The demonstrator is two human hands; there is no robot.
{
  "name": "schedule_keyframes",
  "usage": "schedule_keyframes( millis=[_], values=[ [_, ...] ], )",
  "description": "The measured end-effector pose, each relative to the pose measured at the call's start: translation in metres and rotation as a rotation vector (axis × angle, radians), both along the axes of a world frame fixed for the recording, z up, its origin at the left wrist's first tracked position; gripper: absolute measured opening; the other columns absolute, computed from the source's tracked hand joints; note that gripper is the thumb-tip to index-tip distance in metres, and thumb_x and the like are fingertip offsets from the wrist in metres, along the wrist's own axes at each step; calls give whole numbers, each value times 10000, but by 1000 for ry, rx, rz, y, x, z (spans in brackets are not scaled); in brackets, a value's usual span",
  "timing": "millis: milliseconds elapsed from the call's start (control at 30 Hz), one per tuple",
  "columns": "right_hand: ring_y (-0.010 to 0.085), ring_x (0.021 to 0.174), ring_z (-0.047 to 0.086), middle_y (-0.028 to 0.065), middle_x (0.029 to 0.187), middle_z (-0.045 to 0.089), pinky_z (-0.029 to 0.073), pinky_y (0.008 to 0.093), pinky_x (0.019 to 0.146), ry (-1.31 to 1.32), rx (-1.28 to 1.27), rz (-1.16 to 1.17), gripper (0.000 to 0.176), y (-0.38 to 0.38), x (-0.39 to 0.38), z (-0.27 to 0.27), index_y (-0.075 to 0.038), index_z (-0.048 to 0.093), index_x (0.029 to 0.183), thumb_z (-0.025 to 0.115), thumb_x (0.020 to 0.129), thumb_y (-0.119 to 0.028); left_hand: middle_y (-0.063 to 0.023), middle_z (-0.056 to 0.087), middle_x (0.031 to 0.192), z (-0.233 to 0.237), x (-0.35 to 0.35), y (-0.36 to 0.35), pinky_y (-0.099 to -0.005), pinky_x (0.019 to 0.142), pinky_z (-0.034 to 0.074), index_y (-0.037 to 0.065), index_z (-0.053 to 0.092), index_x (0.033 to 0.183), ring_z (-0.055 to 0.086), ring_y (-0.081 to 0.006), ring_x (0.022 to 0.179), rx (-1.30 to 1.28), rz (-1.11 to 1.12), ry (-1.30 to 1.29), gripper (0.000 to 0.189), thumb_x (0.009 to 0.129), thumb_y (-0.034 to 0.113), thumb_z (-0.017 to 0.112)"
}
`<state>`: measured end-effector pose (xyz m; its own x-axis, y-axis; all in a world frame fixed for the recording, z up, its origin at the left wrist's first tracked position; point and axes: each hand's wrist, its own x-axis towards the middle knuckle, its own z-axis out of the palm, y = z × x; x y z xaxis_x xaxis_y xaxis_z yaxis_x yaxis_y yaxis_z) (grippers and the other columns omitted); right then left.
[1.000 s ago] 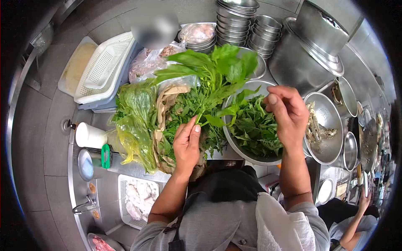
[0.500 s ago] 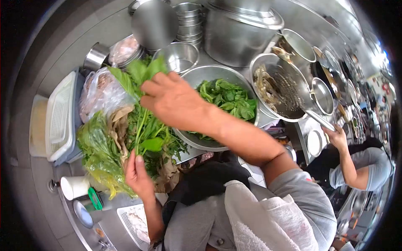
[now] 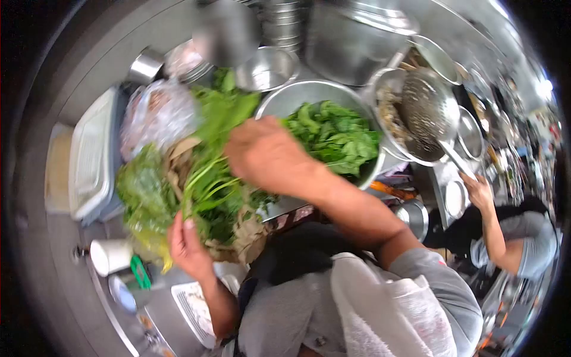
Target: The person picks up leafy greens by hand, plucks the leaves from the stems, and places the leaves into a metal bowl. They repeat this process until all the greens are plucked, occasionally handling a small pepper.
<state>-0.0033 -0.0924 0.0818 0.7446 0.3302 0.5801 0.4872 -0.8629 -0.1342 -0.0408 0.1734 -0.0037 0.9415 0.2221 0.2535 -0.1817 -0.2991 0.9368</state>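
My left hand (image 3: 189,247) pinches the lower stems of a leafy green sprig (image 3: 205,184) between thumb and fingers. Higher up, my right hand (image 3: 262,149) is closed around the sprig's leaves; motion smears it and partly hides its fingertips. Beneath both hands lies a pile of loose greens on torn brown paper (image 3: 253,238). Just right of my right hand, a wide metal bowl (image 3: 279,98) holds plucked green leaves (image 3: 336,137). A clear plastic bag of greens (image 3: 143,184) rests left of the pile.
A co-worker's hand (image 3: 479,190) grips a perforated skimmer (image 3: 431,107) over a metal pot. Behind stand a large stockpot (image 3: 342,50), stacked metal containers (image 3: 282,27) and an empty metal bowl (image 3: 267,68). White baskets (image 3: 89,154) and a white cup (image 3: 111,257) are at left.
My right hand has moved down and toward the bowl, still on the leaves, bending the sprig. My left hand keeps its pinch. The co-worker's skimmer has turned over within the pot.
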Motion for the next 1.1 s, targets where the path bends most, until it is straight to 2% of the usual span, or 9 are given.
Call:
schedule_keyframes(
  millis=[133, 300, 367, 467, 567, 700, 867, 933, 1100],
  values=[
    [324, 865, 642, 111, 889, 684, 488, 472, 784, 53, 278, -57, 141, -23, -8, -4, -70, 687, 924, 698, 791, -117, -32, 617, 938, 14, -2, -31, -221, 752, 439, -25, 703, 1223, 553, -94, 847, -30, -199, -77, 283, 946, 34, 689],
    [291, 836, 655, 142, 875, 671, 524, 371, 785, 119, 836, -305, 92, -58, -21, 11, -21, 689, 944, 653, 860, -36, -42, 637, 987, 11, 6, -50, -217, 801, 451, -45, 690, 1201, 566, -102, 883, 30, -312, -22, 262, 943, 3, 683],
    [296, 824, 647, 152, 872, 666, 522, 377, 768, 98, 783, -395, 93, -83, -30, 19, -17, 692, 957, 653, 875, -35, -48, 642, 988, 9, 10, -47, -222, 799, 456, -45, 690, 1201, 571, -107, 885, 0, -305, -6, 264, 942, 6, 688],
    [317, 821, 644, 153, 860, 665, 514, 399, 752, -23, 153, -584, 105, -104, -49, 27, -29, 701, 947, 682, 847, -58, -54, 650, 970, 3, 16, -44, -231, 787, 464, -42, 693, 1196, 579, -113, 874, 19, -282, -62, 266, 937, 18, 702],
    [312, 826, 649, 131, 843, 667, 513, 405, 754, 32, 263, -333, 125, -87, -71, 44, -27, 699, 934, 709, 824, -86, -55, 656, 950, 11, 16, -52, -238, 778, 471, -36, 699, 1187, 584, -115, 859, 155, -206, -69, 260, 933, 21, 707],
    [294, 844, 655, 113, 930, 693, 514, 406, 763, 473, 498, 606, 190, -31, -89, 43, -55, 717, 974, 725, 784, -56, -77, 625, 887, 31, 7, -74, -270, 728, 465, -13, 711, 1173, 572, -161, 794, 334, -117, -143, 258, 919, 28, 717],
    [300, 898, 611, 93, 1008, 676, 484, 423, 796, -103, 225, 106, 329, -49, -29, 29, -59, 701, 1135, 755, 813, -94, -114, 607, 859, 44, -11, -100, -339, 684, 489, 17, 727, 1152, 593, -243, 751, 449, 3, -218, 259, 894, 40, 736],
    [296, 911, 605, 86, 989, 669, 477, 420, 800, -73, 190, 11, 339, -71, -8, 20, -89, 712, 1155, 756, 819, -108, -131, 634, 889, 44, -18, -105, -361, 708, 509, 26, 732, 1149, 630, -276, 793, 470, 44, -258, 272, 877, 34, 747],
    [280, 952, 598, 63, 1026, 656, 462, 416, 815, 22, 151, 25, 322, -101, 7, -4, -157, 745, 1132, 763, 811, -139, -106, 619, 893, 51, -33, -113, -303, 744, 479, -21, 711, 1167, 588, -198, 811, 516, 70, -233, 264, 907, 22, 728]
  ],
)
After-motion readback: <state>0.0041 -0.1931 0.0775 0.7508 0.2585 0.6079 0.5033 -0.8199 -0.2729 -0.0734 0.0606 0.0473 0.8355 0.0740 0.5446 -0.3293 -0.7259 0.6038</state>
